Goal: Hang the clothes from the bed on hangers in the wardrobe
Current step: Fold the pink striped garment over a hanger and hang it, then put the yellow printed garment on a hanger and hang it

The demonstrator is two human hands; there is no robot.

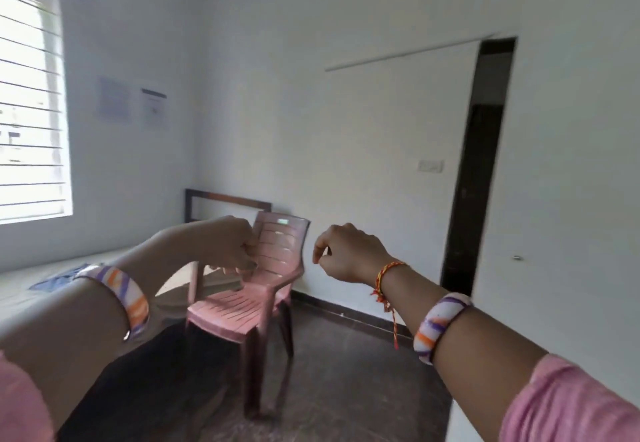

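the crumpled blue garment (57, 277) lay on the white-sheeted bed (20, 303) behind my empty, loosely curled left hand (225, 244) and right hand (349, 254), so i risked snagging the pink plastic chair (256, 289) between.

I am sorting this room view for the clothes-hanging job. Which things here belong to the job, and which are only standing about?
Belongs to the job:
- blue garment lying on the pale bed
- left hand and right hand, both loosely curled, holding nothing

Only standing about:
- pink slatted plastic chair
- barred window
- two paper sheets on the wall
- dark doorway

No wardrobe or hangers show.
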